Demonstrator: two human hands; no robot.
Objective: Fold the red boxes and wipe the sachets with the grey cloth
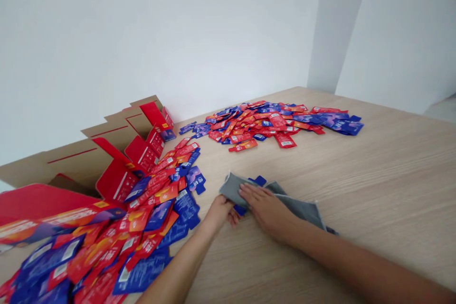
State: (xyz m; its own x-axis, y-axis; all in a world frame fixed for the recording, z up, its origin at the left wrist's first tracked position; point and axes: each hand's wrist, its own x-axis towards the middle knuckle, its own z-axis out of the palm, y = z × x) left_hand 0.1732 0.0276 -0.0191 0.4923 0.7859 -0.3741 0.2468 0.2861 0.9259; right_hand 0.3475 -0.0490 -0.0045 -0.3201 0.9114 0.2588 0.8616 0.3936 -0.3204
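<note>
A folded grey cloth (302, 206) lies in the middle of the table, in front of me. My left hand (221, 211) is closed at the cloth's left end, with the thumb on top and the fingers curled below. Flat across the cloth rests my right hand (265, 204), its fingers stretched out towards that same end. From under the cloth pokes a blue flat cardboard piece (259, 180), mostly covered. More blue shows beside my left fingers, though I cannot tell if it belongs to the same piece.
A heap of red and blue flat packets (256, 121) lies at the back of the table (384, 166). More overlapping packets (153, 199) spread along the left. Behind them stands a row of open red boxes (117, 183) with brown insides, near the white wall (199, 33).
</note>
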